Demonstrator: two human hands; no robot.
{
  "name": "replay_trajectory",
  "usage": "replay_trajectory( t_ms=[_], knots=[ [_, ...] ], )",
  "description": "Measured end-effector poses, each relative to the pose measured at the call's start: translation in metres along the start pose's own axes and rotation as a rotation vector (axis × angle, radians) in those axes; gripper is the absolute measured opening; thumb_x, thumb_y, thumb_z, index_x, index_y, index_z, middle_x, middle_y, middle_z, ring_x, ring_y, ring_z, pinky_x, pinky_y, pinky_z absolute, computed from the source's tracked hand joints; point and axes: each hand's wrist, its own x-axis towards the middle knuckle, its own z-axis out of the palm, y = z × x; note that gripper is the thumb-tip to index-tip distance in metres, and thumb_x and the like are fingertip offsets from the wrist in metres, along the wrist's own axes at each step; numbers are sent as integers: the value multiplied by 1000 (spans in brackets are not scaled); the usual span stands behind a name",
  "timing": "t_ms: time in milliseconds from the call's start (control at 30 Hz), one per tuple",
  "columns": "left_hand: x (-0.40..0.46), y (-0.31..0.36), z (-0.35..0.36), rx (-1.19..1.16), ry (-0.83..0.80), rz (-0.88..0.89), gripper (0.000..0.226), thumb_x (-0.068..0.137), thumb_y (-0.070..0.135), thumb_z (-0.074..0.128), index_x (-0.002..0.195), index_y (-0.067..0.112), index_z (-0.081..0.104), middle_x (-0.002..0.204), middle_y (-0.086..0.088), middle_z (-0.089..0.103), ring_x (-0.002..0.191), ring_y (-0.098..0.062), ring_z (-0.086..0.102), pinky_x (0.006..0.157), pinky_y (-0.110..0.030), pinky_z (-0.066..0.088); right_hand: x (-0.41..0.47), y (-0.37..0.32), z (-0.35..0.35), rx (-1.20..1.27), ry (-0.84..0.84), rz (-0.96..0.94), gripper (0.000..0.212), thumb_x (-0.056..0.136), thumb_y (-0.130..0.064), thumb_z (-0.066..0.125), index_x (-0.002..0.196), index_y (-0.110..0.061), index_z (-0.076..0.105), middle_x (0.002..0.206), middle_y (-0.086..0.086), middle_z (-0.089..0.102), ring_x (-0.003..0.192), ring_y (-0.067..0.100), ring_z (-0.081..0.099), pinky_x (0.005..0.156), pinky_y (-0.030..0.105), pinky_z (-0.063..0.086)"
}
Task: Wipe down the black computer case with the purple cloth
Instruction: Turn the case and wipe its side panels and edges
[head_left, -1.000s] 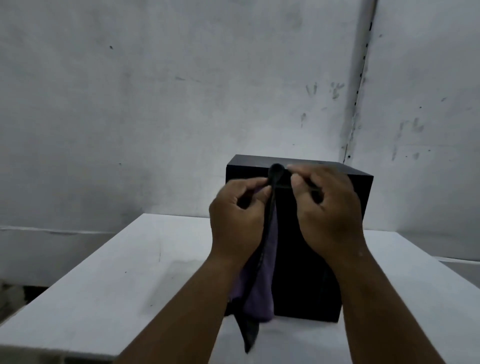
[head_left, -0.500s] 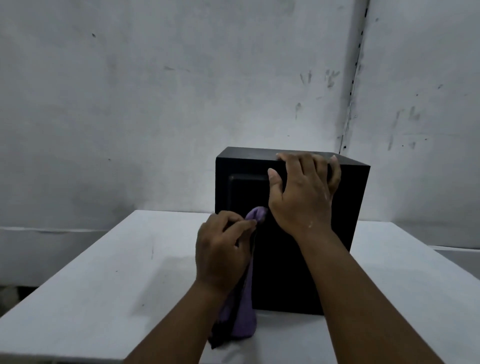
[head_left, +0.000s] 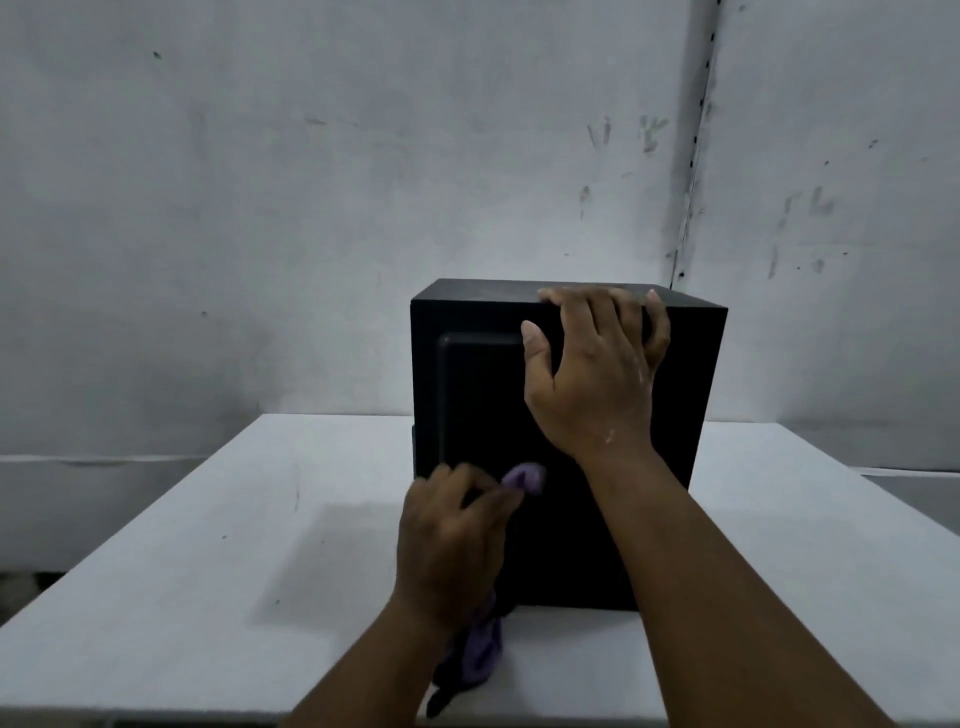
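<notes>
Case: the black case stands upright on the white table, near the table's far edge and in the middle of the view. Its near face has a raised panel with round corners.
Right hand: the right hand lies on the upper part of the case's near face. Its fingers bend over the top front edge and grip the case there. The thumb points up along the near face.
Left hand: the left hand is low down, in front of the bottom part of the case's near face. Its fingers are curled and hold the cloth.
Cloth: the purple cloth pokes out past the left fingertips as a small bump, right at the near face. It is too dark to tell if the bump touches the case. The rest of the cloth hangs down under the left wrist, and its dark end reaches the table near the front edge.
Table: it is white, with a few small dark specks.
Wall: the grey wall behind the table has smudges and a thin upright strip on the right side.
</notes>
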Motion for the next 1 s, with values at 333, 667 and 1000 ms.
replay_trajectory(
  t_ms=[333, 667, 1000],
  knots=[
    [58, -3, -22, 50, 163, -142, 5, 91, 19, 78, 87, 17, 80, 79, -2, 63, 71, -25, 54, 62, -39, 41, -1, 0, 0, 19, 33, -2, 36, 98, -44, 52, 126, -24, 63, 124, -7, 63, 133, 21, 47, 126, 49, 10],
    [11, -3, -9, 4, -1, -40, 16, 96, 24, 74, 82, 17, 77, 74, -2, 58, 65, -24, 49, 57, -42, 40, 0, -1, 0, 23, 33, 11, 37, 98, -45, 51, 126, -24, 62, 124, -6, 63, 134, 23, 47, 127, 48, 10],
    [35, -7, -15, -30, 105, -191, 14, 93, 26, 76, 91, 13, 81, 76, -2, 61, 69, -21, 52, 59, -38, 44, -2, -2, -1, 24, 33, 8, 36, 98, -44, 53, 125, -23, 62, 123, -6, 64, 134, 22, 47, 127, 48, 10]
  ],
)
